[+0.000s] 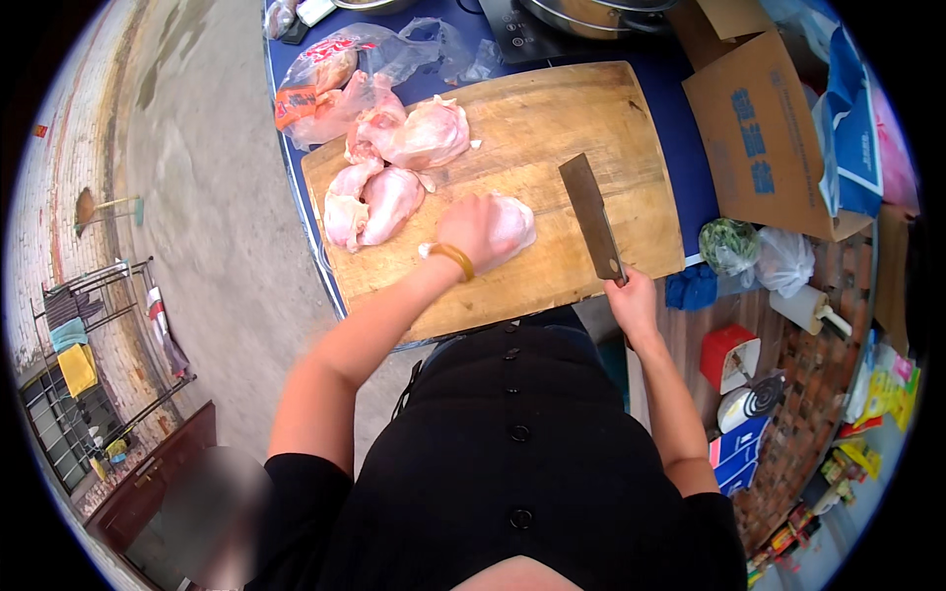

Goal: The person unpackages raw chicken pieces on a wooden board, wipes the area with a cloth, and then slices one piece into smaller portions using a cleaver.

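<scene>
My left hand (467, 233), with an amber bangle at its wrist, is closed over a raw chicken leg (515, 219). The hand is motion-blurred and hides the middle of the leg; a pale end shows beside the wrist. In my right hand (632, 295) is the handle of a cleaver (589, 210), its broad blade pointing away from me over the right side of a wooden cutting board (510, 273). More raw chicken legs, one nearer (392, 203) and one farther (432, 133), lie on the board's left part.
A clear plastic bag (325, 96) of chicken lies beyond the board's left corner. Behind stand an induction cooker (510, 29) and a metal pot (599, 15). A cardboard box (754, 140) is at right, near bagged greens (728, 244). A blurred person (214, 510) is at lower left.
</scene>
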Demonstrator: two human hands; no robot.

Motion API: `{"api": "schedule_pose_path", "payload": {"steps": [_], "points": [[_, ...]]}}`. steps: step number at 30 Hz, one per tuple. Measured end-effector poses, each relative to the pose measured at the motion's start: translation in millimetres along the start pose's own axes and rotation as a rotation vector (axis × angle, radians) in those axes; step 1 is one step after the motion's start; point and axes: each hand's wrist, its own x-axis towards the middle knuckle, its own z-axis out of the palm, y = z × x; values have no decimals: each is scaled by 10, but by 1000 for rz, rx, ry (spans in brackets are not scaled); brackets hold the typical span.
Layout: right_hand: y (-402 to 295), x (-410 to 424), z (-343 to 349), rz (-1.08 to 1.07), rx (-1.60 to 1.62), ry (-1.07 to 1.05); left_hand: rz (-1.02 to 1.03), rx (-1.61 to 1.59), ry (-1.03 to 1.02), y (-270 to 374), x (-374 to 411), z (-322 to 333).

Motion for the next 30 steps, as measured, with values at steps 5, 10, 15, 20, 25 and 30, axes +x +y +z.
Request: {"api": "schedule_pose_path", "payload": {"steps": [5,10,15,20,25,30], "points": [[-66,-29,76,-61,-137,-1,420,-71,120,29,-207,250],[44,132,183,-242,-391,-8,654,-149,229,-69,-312,382],[-273,-51,194,-374,-358,-29,713,-76,449,-180,-187,617],[-516,-332,128,-473,-464,-95,691,-32,518,-173,-136,668],[-459,-316,69,-496,-591,-72,666,-13,671,-118,-99,778],[-521,-214,104,-520,-632,-82,624,-19,702,-98,-54,876]]}}
